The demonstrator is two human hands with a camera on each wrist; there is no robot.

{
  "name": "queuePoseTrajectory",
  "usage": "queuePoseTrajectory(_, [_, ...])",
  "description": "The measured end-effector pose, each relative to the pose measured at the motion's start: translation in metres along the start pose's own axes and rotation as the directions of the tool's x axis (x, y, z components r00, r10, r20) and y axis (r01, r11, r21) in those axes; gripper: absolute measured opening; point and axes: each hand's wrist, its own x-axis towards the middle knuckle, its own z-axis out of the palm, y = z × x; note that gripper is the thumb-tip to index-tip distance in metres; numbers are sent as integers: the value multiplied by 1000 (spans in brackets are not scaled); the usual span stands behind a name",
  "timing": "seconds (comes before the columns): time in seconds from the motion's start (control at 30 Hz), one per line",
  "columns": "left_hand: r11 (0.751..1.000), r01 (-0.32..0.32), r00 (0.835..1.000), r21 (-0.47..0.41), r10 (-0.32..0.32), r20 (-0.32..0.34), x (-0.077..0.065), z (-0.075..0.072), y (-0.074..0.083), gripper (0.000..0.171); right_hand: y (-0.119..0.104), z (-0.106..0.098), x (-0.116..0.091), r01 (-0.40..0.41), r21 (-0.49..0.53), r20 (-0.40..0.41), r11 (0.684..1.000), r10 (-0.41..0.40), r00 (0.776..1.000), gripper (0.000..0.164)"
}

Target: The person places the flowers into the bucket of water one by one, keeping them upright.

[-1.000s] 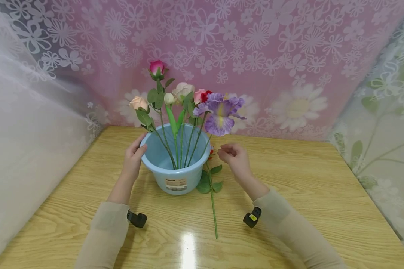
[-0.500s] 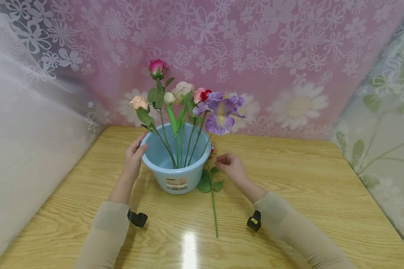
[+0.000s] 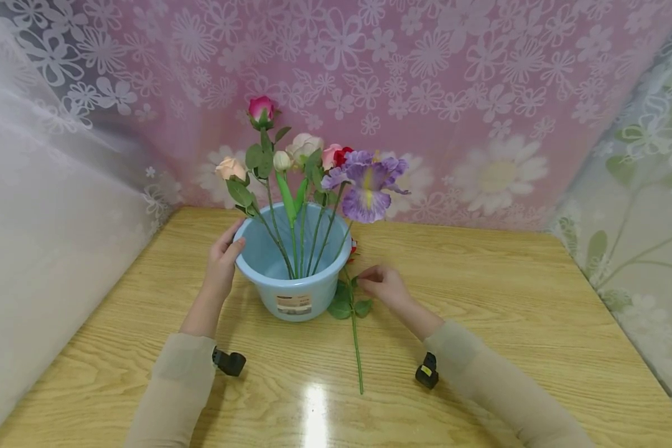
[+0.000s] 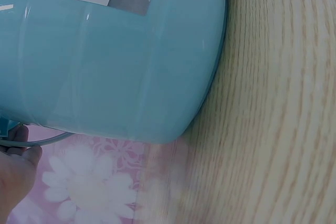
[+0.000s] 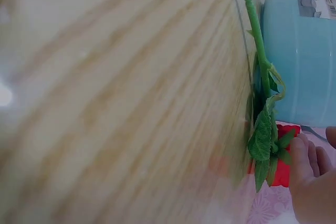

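A light-blue plastic bucket (image 3: 294, 298) stands upright on the table, with several artificial flowers in it. My left hand (image 3: 221, 254) grips its left rim; in the left wrist view the fingers (image 4: 20, 148) are at the bucket's handle (image 4: 52, 139). A red rose (image 5: 283, 156) lies on the table at the bucket's right side, its green stem (image 3: 356, 354) pointing towards me. The bucket hides part of its bloom in the head view. Beside the rose's leaves is my right hand (image 3: 385, 286), fingers loosely bent, fingertips close to an upper leaf; no firm hold shows.
Inside the bucket are a purple iris (image 3: 366, 186), a magenta rose (image 3: 261, 111), a peach rose (image 3: 231, 168) and a white tulip (image 3: 282, 161). A pink floral curtain (image 3: 403, 81) hangs behind the wooden table (image 3: 509, 311).
My right hand has moved down towards me and slightly left, to the rose's leaves. The left hand keeps its grip and the bucket stays in place.
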Motion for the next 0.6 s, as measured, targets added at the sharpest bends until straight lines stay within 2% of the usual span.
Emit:
queuePoseTrajectory(0.13, [1000, -3, 1000, 2, 3, -6, 0, 1, 1, 46, 4, -2, -5, -26, 3, 20, 1000, 26, 999, 24])
queuePoseTrajectory(0.33, [1000, 10, 1000, -7, -10, 3, -1, 0, 3, 47, 9, -9, -16, -82, 78, 73, 994, 76, 994, 25])
queuePoseTrajectory(0.5, [1000, 10, 1000, 3, -10, 9, -1, -1, 1, 46, 13, -14, -27, -120, 79, 150, 990, 107, 983, 28])
queuePoseTrajectory(0.6, [1000, 8, 1000, 2, -8, 6, -1, 0, 1, 46, 14, -15, -34, -172, 77, 186, 982, 156, 970, 29])
